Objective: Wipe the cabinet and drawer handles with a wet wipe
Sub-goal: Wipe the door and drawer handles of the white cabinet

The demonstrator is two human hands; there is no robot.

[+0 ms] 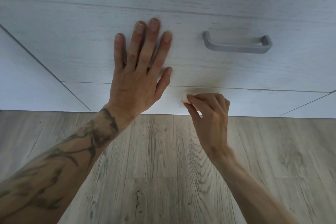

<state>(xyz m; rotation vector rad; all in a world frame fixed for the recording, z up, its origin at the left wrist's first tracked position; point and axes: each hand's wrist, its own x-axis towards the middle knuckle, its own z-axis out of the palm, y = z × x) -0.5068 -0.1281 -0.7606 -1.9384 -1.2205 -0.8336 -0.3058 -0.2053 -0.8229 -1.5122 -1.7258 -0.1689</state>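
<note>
Cabinet fronts (72, 45) in pale, whitewashed wood grain fill the upper half of my view, split by thin horizontal seams into stacked drawer panels, with slanting seams running off to either side. Below them lies a wood-look plank floor (163, 178), grey-brown and knotty, which meets the foot of the cabinet in a straight line.

My tattooed left forearm (72, 151) comes in from the lower left, and the bare right forearm (263, 187) from the lower right. My left hand (138, 78) lies flat on the middle drawer front (209, 67). Its grip is open, with the fingers straight and spread, the thumb out to the right, and nothing held.

My right hand (212, 114) is lower and to the right, in front of the bottom panel (263, 102), just under the seam. Its grip is closed on the wet wipe (185, 98), pinched between the thumb and the curled fingertips.

One grey bar handle (236, 47) sits on the middle drawer front, right of my left hand and above my right hand, well apart from both.

Only a small white wad of the wipe pokes out at the fingertips. It is right at the bottom panel's surface, though I cannot tell whether it actually touches.
</note>
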